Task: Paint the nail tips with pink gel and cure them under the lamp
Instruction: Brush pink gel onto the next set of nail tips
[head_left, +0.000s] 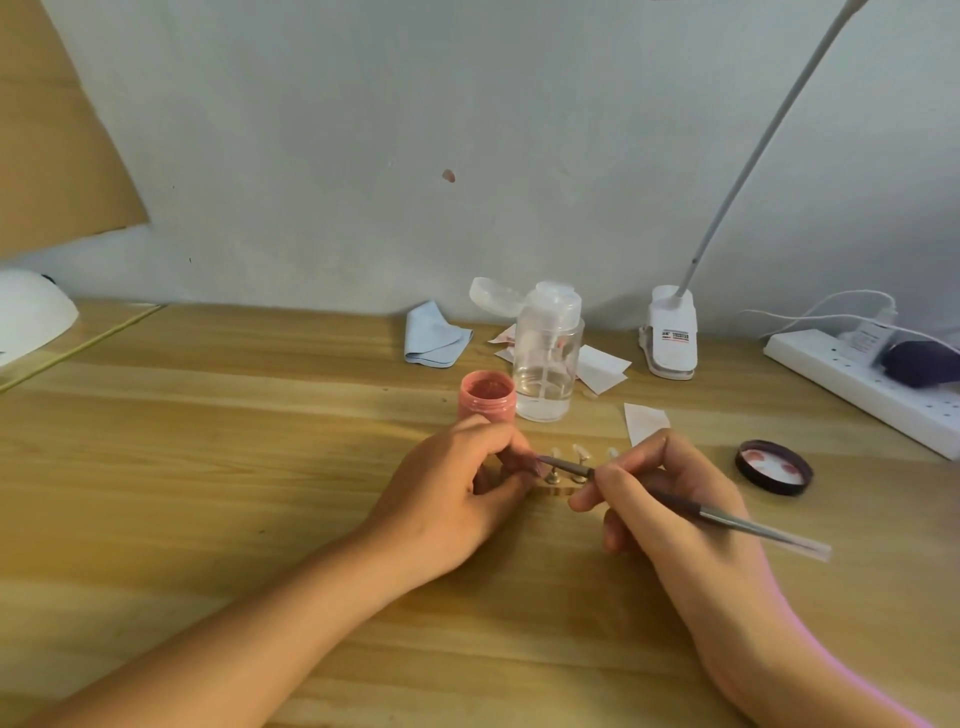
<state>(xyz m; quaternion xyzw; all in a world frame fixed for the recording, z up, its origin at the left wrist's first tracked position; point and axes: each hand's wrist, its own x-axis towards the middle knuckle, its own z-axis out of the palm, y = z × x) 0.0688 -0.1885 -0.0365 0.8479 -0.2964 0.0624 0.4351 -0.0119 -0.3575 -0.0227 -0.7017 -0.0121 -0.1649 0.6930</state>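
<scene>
While the left hand (452, 493) pinches one nail tip (527, 464) in a narrow grip, near the pink gel jar (487, 400) on the desk (208, 467), the right hand (685, 540), closed round the brush (737, 523), should lay thin, even strokes.

Left forearm (234, 623): enters from the near left corner and angles toward the centre. Left hand (452, 493): back facing up, fingers curled; thumb and forefinger pinch a small mauve-pink nail tip (525, 464) at the hand's right edge.

Right forearm (810, 670): enters from the near right corner and angles left and far. Right hand (675, 509): wrist bent, fingers curled in a pen grip around a thin brush (737, 522). The hands are close together, their fingertips nearly meeting.
</scene>
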